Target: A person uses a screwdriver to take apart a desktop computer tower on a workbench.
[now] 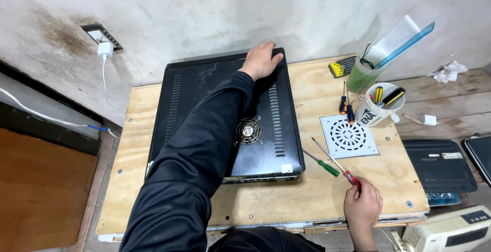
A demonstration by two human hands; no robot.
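Note:
A flat black appliance (194,93) lies underside up on a plywood table (317,190); its vent slots and a small round fan grille (248,131) show. My left hand (262,60) rests palm down on its far edge, sleeve stretched across the housing. My right hand (362,201) is at the table's front right, fingers closed around the red handle of a long screwdriver (332,162) whose shaft points up-left. A green-handled screwdriver (323,164) lies on the table just left of it.
A square white vent grille (349,136) lies right of the appliance. Behind it stand a white tub of tools (378,110), two more screwdrivers (347,107), a green cup (360,75) and a bit set (342,67). Black devices (439,166) sit on the floor at right. A charger (105,49) hangs from the wall socket.

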